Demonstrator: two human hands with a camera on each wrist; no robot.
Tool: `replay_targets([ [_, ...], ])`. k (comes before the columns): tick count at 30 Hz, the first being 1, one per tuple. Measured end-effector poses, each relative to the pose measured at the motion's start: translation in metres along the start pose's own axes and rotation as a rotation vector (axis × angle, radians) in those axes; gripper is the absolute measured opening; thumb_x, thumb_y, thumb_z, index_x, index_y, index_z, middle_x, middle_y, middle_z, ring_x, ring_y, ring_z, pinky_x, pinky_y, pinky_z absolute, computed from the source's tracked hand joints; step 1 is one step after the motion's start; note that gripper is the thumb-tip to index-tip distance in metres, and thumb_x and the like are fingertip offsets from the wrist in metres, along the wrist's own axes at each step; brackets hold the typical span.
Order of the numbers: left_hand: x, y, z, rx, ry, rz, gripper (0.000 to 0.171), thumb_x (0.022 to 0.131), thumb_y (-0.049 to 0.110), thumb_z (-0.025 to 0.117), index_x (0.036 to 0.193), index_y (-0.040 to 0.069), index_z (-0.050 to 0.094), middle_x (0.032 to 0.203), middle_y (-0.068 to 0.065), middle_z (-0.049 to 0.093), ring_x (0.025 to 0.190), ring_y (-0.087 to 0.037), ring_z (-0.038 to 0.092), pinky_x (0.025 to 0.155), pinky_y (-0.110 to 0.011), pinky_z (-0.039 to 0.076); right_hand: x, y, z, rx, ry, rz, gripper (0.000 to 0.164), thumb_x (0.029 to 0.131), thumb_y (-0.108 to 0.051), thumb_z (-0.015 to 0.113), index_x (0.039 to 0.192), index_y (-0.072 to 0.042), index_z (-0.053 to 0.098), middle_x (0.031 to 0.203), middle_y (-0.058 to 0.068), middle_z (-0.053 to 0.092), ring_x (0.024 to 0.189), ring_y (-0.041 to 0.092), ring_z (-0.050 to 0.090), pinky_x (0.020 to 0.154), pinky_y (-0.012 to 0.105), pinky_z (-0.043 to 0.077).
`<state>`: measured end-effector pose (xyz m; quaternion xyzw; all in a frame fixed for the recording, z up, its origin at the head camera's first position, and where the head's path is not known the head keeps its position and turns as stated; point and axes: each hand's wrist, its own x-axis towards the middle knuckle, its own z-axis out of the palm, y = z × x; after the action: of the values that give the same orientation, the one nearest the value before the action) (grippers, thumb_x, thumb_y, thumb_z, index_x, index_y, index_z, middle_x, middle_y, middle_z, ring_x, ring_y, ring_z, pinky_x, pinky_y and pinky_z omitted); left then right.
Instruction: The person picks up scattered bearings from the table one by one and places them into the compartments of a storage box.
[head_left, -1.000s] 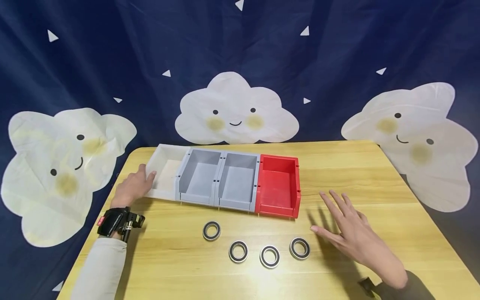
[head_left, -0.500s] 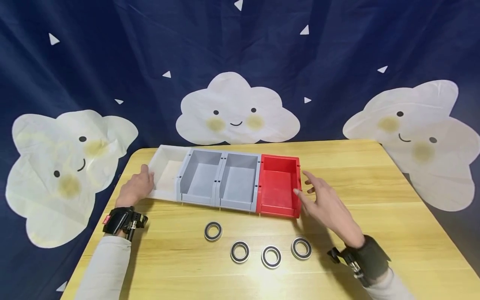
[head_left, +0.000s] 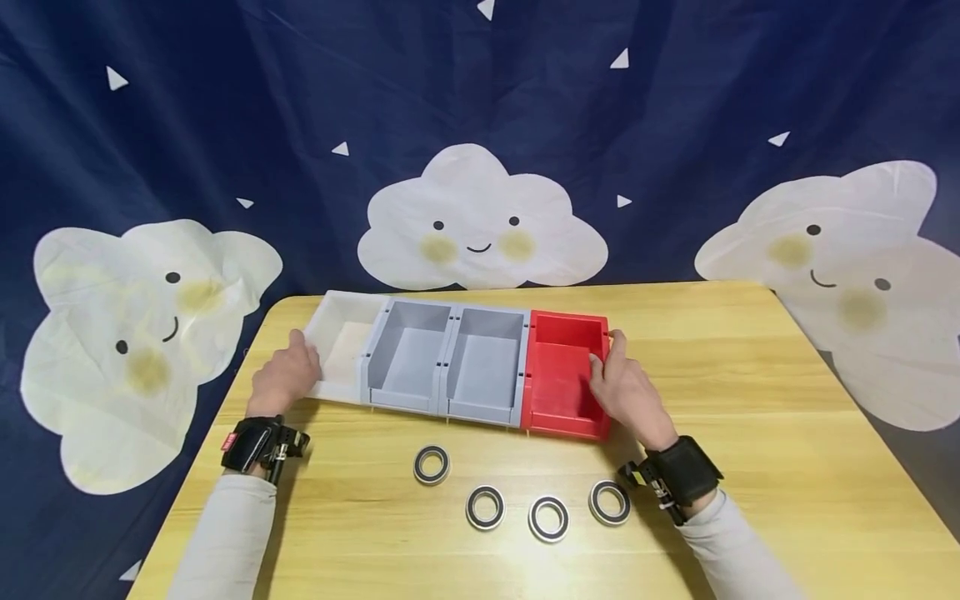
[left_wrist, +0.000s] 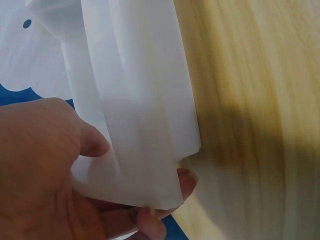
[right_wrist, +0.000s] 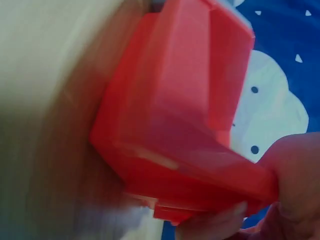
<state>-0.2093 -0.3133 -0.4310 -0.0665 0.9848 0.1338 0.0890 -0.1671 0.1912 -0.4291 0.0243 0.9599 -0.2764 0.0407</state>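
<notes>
Joined side by side in a row are a white storage bin [head_left: 337, 389], two grey storage bins [head_left: 407, 358] and a red storage bin [head_left: 558, 375]. My left hand [head_left: 285, 375] grips the outer left wall of the white bin; in the left wrist view the thumb lies inside and fingertips [left_wrist: 186, 184] curl around the outside. At the other end my right hand [head_left: 632, 393] grips the right wall of the red bin, thumb over the inside, fingers partly hidden behind the wall [right_wrist: 185, 135]. Several ball bearings [head_left: 486, 523] lie flat in front of the bins.
A wooden table [head_left: 750, 467] carries everything, its back edge close to a dark blue curtain [head_left: 480, 75] with smiling clouds. The bearing [head_left: 609, 519] farthest right lies near my right wrist strap [head_left: 682, 471].
My right hand has come in from the right, spread fingers first, and now holds the red bin's right wall. The left hand stays at the white bin; bins and bearings keep their arrangement.
</notes>
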Motion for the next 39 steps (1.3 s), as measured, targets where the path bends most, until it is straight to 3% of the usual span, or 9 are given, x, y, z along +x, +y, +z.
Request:
replay_targets([
  [6, 0.003, 0.0, -0.005, -0.001, 0.014, 0.019, 0.047, 0.103, 0.032, 0.029, 0.123, -0.009, 0.042, 0.108, -0.039, 0.06, 0.087, -0.051, 0.064, 0.067, -0.059, 0.048, 0.004, 0.001, 0.006, 0.008, 0.032, 0.002, 0.062, 0.106, -0.023, 0.047, 0.149, 0.008, 0.016, 0.077, 0.023, 0.061, 0.061, 0.03, 0.064, 0.057, 0.039, 0.051],
  [13, 0.017, -0.006, -0.008, 0.032, 0.032, 0.06, 0.063, 0.104, 0.045, 0.035, 0.119, -0.013, 0.054, 0.111, -0.039, 0.062, 0.09, -0.048, 0.065, 0.068, -0.056, 0.05, 0.002, 0.007, 0.008, 0.022, 0.064, -0.046, 0.05, 0.106, -0.02, 0.045, 0.138, 0.014, 0.031, 0.076, 0.023, 0.059, 0.062, 0.031, 0.061, 0.054, 0.039, 0.048],
  [18, 0.025, -0.009, -0.003, -0.001, 0.035, 0.099, 0.069, 0.106, 0.049, 0.032, 0.138, -0.013, 0.038, 0.117, -0.043, 0.058, 0.099, -0.055, 0.063, 0.074, -0.06, 0.05, 0.005, 0.009, 0.006, 0.04, -0.042, 0.016, 0.047, 0.104, -0.019, 0.048, 0.136, 0.011, 0.033, 0.086, 0.024, 0.058, 0.067, 0.029, 0.06, 0.058, 0.036, 0.048],
  [21, 0.027, -0.009, 0.0, 0.01, 0.045, 0.164, 0.06, 0.108, 0.039, 0.031, 0.143, -0.01, 0.027, 0.107, -0.042, 0.06, 0.086, -0.053, 0.066, 0.067, -0.057, 0.05, 0.008, 0.009, 0.004, 0.047, -0.1, 0.045, 0.05, 0.103, -0.019, 0.049, 0.138, 0.01, 0.03, 0.093, 0.025, 0.058, 0.071, 0.029, 0.06, 0.061, 0.035, 0.049],
  [25, 0.028, -0.008, 0.002, 0.037, 0.061, 0.219, 0.05, 0.109, 0.029, 0.033, 0.142, -0.008, 0.024, 0.086, -0.033, 0.063, 0.065, -0.039, 0.064, 0.055, -0.047, 0.047, 0.01, 0.01, 0.0, 0.044, -0.134, 0.046, 0.05, 0.103, -0.018, 0.048, 0.139, 0.011, 0.029, 0.096, 0.025, 0.058, 0.077, 0.03, 0.06, 0.066, 0.036, 0.049],
  [30, 0.024, -0.006, 0.005, 0.029, 0.049, 0.227, 0.05, 0.109, 0.026, 0.033, 0.144, -0.009, 0.021, 0.078, -0.027, 0.062, 0.06, -0.034, 0.062, 0.053, -0.044, 0.045, 0.012, 0.012, -0.006, 0.035, -0.164, 0.032, 0.048, 0.103, -0.018, 0.046, 0.138, 0.011, 0.03, 0.093, 0.023, 0.056, 0.08, 0.031, 0.059, 0.068, 0.037, 0.048],
  [35, 0.018, 0.0, 0.006, 0.014, 0.042, 0.236, 0.046, 0.109, 0.024, 0.032, 0.139, -0.009, 0.023, 0.071, -0.022, 0.059, 0.057, -0.031, 0.06, 0.053, -0.042, 0.043, 0.014, 0.018, -0.011, 0.005, -0.171, 0.006, 0.049, 0.104, -0.017, 0.046, 0.139, 0.013, 0.029, 0.103, 0.028, 0.058, 0.09, 0.037, 0.061, 0.076, 0.042, 0.052],
  [39, 0.013, 0.009, 0.008, 0.004, 0.042, 0.226, 0.045, 0.109, 0.023, 0.032, 0.138, -0.01, 0.023, 0.069, -0.02, 0.057, 0.056, -0.03, 0.059, 0.052, -0.04, 0.042, 0.017, 0.025, -0.017, -0.001, -0.189, -0.015, 0.05, 0.104, -0.017, 0.046, 0.138, 0.014, 0.029, 0.104, 0.029, 0.056, 0.089, 0.037, 0.061, 0.075, 0.042, 0.052],
])
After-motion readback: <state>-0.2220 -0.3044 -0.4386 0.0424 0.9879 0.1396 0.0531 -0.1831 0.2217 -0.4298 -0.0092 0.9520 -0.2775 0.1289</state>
